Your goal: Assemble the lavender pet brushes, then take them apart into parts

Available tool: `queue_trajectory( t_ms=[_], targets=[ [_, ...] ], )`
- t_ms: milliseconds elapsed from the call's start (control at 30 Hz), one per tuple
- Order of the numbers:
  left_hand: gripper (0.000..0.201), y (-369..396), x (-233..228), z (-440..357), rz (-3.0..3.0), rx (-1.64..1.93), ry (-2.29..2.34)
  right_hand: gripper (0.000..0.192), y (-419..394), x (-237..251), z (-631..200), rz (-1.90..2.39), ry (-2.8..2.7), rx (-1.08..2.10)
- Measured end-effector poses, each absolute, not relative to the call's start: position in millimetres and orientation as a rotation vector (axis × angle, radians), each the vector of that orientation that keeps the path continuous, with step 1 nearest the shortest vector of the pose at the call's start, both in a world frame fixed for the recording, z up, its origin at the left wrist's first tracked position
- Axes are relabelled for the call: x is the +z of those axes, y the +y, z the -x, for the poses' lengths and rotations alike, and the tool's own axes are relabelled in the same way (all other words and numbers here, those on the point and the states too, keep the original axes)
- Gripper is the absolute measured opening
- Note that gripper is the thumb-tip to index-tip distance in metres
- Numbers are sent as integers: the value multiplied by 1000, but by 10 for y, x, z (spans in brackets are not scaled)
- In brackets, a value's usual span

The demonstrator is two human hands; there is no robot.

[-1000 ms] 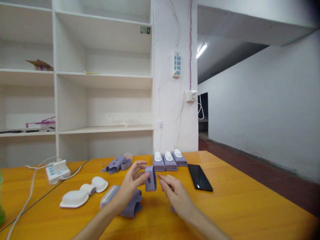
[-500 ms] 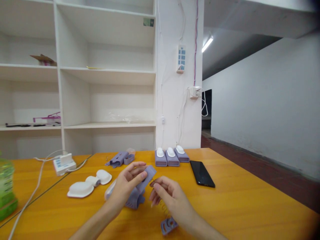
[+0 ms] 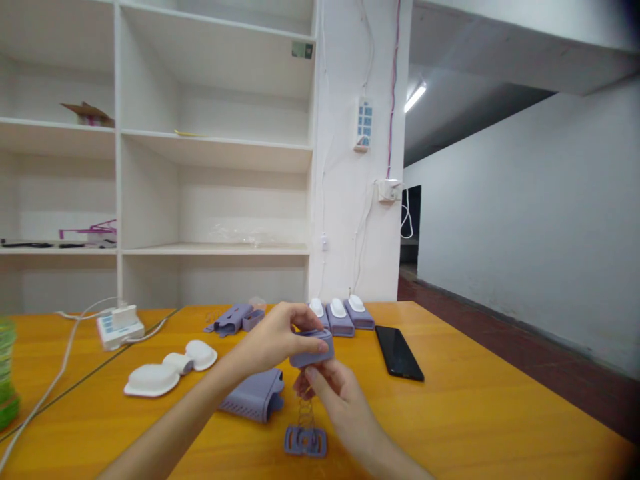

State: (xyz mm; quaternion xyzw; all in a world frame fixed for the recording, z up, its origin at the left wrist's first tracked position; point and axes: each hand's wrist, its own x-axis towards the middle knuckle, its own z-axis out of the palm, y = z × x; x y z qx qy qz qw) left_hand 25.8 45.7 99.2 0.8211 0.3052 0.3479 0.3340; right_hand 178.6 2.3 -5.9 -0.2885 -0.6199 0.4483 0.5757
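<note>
And there it was, the left hand [image 3: 290,339] pinching the small purple casing [image 3: 311,357] between thumb and fingers, up above the table [image 3: 480,407]! Just below, the right hand [image 3: 343,393] had its fingers curled under the casing; whether they gripped something, you couldn't tell. That thumb hold looked narrow, so a firm push from beneath could have tipped the casing loose.

Under those fingers stood the thin springs [image 3: 305,415], over the slotted purple plate [image 3: 305,443]. Danger spot, that! A knock from the right hand might have bent them or toppled them sideways.

Left of the plate lay a larger purple shell [image 3: 254,396], close under the left forearm, where a dipping elbow could have nudged it. Farther out, white domed pieces [image 3: 153,380] and a black phone [image 3: 399,353] sat safely apart.
</note>
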Motion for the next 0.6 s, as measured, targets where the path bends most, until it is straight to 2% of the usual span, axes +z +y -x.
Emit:
queue_trajectory(
  t_ms=[133,600],
  targets=[
    [31,597,941,-225,-2068,784,727,53,36,-70,-1778,677,-1401,1057],
    [32,641,965,-160,-1962,880,652,46,170,-141,-1851,605,-1263,1212]
  ],
)
